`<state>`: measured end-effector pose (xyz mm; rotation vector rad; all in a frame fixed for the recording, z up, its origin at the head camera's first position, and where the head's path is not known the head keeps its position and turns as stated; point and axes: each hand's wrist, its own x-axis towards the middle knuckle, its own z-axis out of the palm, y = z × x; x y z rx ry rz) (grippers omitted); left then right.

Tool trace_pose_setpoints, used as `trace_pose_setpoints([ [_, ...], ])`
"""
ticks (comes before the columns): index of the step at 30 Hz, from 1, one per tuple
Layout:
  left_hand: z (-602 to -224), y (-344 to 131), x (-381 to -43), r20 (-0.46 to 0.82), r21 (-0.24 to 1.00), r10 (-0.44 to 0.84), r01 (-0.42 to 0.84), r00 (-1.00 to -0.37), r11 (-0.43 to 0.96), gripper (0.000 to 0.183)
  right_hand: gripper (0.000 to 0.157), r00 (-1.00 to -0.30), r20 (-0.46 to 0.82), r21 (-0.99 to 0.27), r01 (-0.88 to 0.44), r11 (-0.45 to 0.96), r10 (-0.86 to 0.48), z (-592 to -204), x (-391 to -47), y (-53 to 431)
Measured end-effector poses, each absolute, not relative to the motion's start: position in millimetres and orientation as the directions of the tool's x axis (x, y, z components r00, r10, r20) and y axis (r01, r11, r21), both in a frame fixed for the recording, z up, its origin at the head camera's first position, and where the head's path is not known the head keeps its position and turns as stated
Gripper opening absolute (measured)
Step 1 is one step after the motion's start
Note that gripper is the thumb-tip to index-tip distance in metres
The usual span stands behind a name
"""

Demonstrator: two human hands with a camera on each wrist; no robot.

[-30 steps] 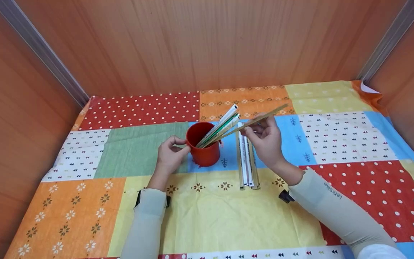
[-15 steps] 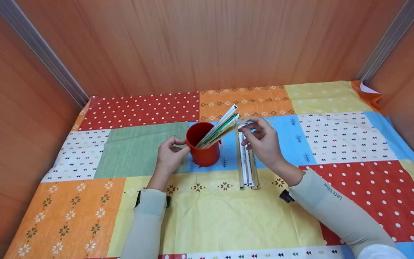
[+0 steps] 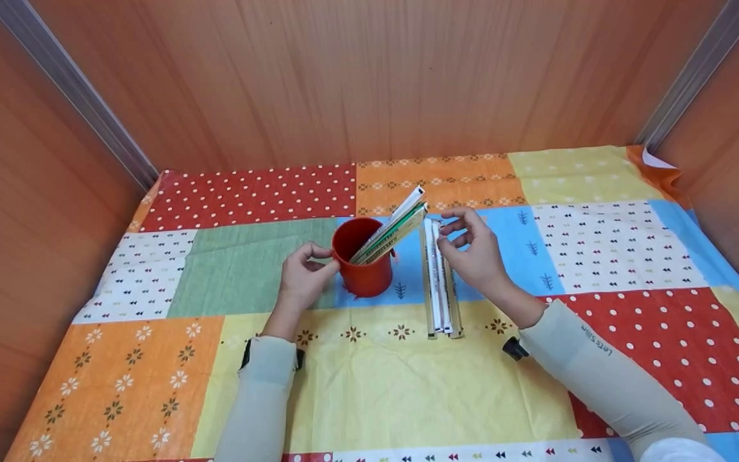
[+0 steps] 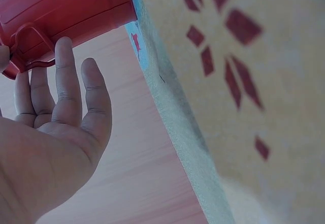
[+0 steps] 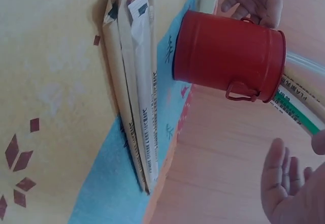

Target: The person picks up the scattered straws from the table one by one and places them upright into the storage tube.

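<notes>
A red metal cup (image 3: pixel 367 281) with small wire handles stands on the patchwork cloth. My left hand (image 3: pixel 305 277) pinches the handle at its rim; in the left wrist view the other fingers (image 4: pixel 67 84) extend beside the cup's handle (image 4: pixel 34 33). Several slim wrapped straws (image 3: pixel 390 235), white, green and tan, lean to the right out of the cup. My right hand (image 3: pixel 477 260) hovers to the right of their upper ends, fingers loosely bent and holding nothing. Beneath and left of it, more paper-wrapped straws (image 3: pixel 439 289) lie side by side on the cloth, printed lettering along them.
The patchwork tablecloth (image 3: pixel 433 391) covers the table. A wood-patterned panel (image 3: pixel 369 83) rises behind it, with similar panels at left and right. The cloth curls up at the far right corner.
My right hand lowered a tan wrapped straw into the cup and let it go, then drew back slightly to the right. The left hand kept its grip on the cup.
</notes>
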<state>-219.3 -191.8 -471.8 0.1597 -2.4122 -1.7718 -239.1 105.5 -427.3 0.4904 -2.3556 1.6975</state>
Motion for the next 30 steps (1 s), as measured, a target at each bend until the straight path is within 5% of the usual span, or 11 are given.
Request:
trace_pose_setpoints([
  [10,-473,-191,-218,0.123,0.952,-0.165,0.070,-0.979,0.297,0.015,0.056,-0.978,-0.090,-0.793,-0.044,0.607,-0.190,-437,-246,114],
  [30,-471,-191,-219,0.048,0.958,-0.160,0.000,-0.986,0.285,0.021,0.048,-0.950,-0.219,-0.657,-0.027,0.753,-0.225,-463,-253,116],
])
